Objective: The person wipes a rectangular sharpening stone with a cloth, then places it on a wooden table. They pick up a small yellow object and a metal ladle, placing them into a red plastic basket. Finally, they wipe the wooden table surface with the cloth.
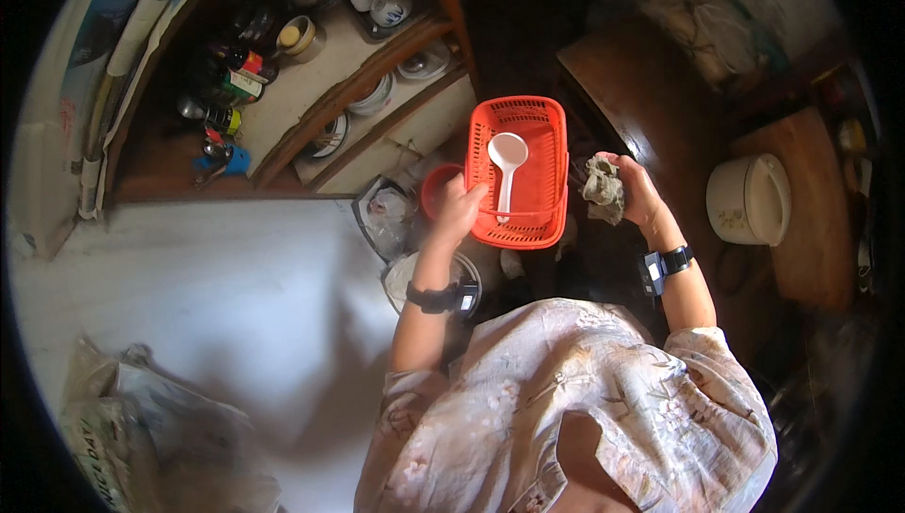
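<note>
My left hand (458, 210) grips the left rim of a red plastic basket (539, 180) with slotted walls and a thin handle. A white plastic spoon (508, 152) lies in the basket, bowl towards the far end. To the right of the basket, my right hand (638, 189) holds a crumpled greyish cloth (603, 190), apart from the basket. Both wrists wear dark straps with small devices.
A wooden cabinet (353, 88) at the upper left holds bottles, cups and bowls. Below the basket's left side are a red bowl (435, 191) and a bagged bin (387, 212). A lidded white pot (748, 200) stands on wooden furniture at right. Plastic bags (162, 428) lie lower left.
</note>
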Tool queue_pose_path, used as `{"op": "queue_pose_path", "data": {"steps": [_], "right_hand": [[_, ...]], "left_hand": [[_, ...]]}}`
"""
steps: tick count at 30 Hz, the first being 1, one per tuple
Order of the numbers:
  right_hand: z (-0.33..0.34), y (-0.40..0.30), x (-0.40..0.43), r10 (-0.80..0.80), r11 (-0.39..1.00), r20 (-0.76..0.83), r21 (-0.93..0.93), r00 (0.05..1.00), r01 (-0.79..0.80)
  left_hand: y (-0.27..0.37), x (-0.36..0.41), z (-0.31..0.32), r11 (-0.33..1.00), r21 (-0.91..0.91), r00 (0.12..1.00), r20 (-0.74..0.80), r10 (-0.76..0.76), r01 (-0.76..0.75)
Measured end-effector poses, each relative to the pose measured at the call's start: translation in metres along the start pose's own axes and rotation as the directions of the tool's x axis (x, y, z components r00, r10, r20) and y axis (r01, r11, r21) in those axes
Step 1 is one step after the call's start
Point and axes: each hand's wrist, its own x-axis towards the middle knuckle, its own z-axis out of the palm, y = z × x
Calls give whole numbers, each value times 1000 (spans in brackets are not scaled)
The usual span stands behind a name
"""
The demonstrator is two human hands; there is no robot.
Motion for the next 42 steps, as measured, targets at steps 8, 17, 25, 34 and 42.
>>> {"op": "queue_pose_path", "data": {"steps": [8, 17, 25, 34, 42], "right_hand": [[18, 3, 56, -194, 942, 102, 297, 976, 156], [91, 55, 29, 16, 982, 15, 189, 1000, -18], [28, 85, -15, 64, 990, 491, 81, 869, -119], [6, 23, -33, -288, 956, 24, 63, 957, 286], [58, -2, -40, -550, 791, -38, -346, 834, 505]], "left_hand": [[27, -12, 6, 1000, -10, 999, 51, -16, 17], [11, 8, 18, 906, 402, 971, -129, 203, -136], [50, 4, 10, 915, 334, 949, -140, 283, -224], [52, 2, 10, 842, 520, 949, -168, 265, -143], [52, -3, 7, 786, 613, 949, -191, 250, -83]]}}
